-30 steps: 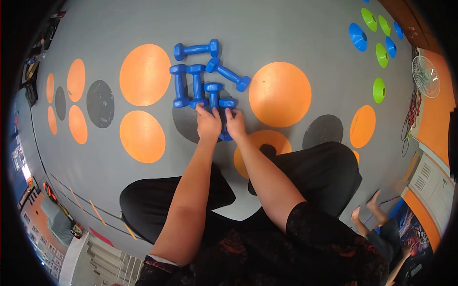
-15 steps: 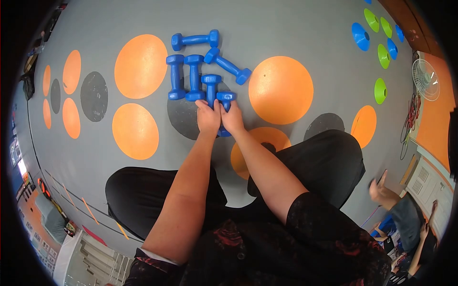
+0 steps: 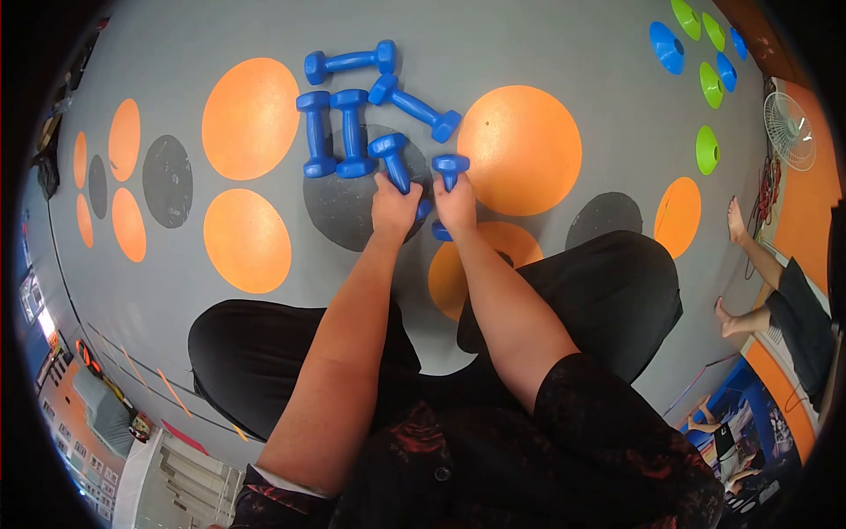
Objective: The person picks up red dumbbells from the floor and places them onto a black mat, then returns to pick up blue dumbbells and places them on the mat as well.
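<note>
- The left hand (image 3: pixel 394 209) is wrapped around the handle of a blue dumbbell (image 3: pixel 392 157), whose far head tilts up and to the left while its near end pokes out just beside the palm.
- The right hand (image 3: pixel 456 204) is wrapped around the handle of a second blue dumbbell (image 3: pixel 450 165); the far head shows above the knuckles and the near head below the heel of the hand.
- The two hands sit side by side, nearly touching, over a dark grey floor circle (image 3: pixel 339 207), with the two held dumbbells fanned slightly apart at their far ends.
- Both forearms reach straight forward from the body, bare to the short black patterned sleeves, between knees in black trousers (image 3: pixel 264 361).
- Just beyond the left hand, two upright-lying dumbbells (image 3: pixel 333 132) rest parallel and touching on the grey floor (image 3: pixel 529 35); the head of the left hand's dumbbell lies just beside the nearer of them.
- Further out, a slanted dumbbell (image 3: pixel 415 108) and a crosswise dumbbell (image 3: pixel 350 61) lie near each other.
- Large orange floor circles (image 3: pixel 520 150) flank the group left and right.
- Blue and green cones (image 3: pixel 696 62) lie well apart at the upper right, near a white fan (image 3: pixel 789 132).
- Another person's bare legs (image 3: pixel 749 264) show at the right edge.
</note>
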